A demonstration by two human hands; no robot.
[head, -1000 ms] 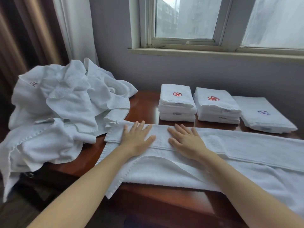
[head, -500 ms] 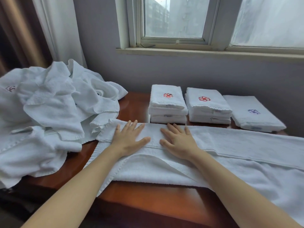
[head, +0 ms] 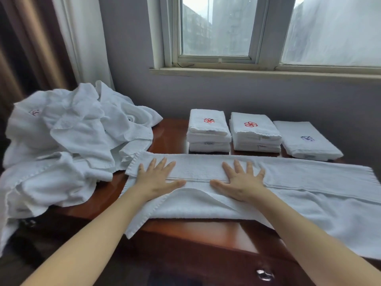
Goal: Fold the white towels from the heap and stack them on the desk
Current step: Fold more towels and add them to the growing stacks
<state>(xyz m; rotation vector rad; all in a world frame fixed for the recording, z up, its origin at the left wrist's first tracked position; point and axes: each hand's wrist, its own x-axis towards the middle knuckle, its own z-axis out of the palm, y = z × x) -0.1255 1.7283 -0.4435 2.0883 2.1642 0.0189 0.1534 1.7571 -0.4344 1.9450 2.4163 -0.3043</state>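
A long white towel (head: 309, 182) lies folded lengthwise across the dark wooden desk (head: 171, 133), its right part hanging over the front edge. My left hand (head: 157, 178) presses flat on its left end with fingers spread. My right hand (head: 241, 182) presses flat a little to the right, fingers also spread. A heap of crumpled white towels (head: 68, 145) covers the desk's left end. Behind the long towel stand two stacks of folded towels with red emblems (head: 208, 131) (head: 254, 133) and one folded towel with a blue emblem (head: 305, 139).
A grey wall and a window sill (head: 247, 72) run behind the desk. Curtains (head: 41, 48) hang at the left. A metal drawer handle (head: 265, 274) shows on the desk front below.
My hands have slid apart along the towel, the right one moving further right. The view has shifted slightly.
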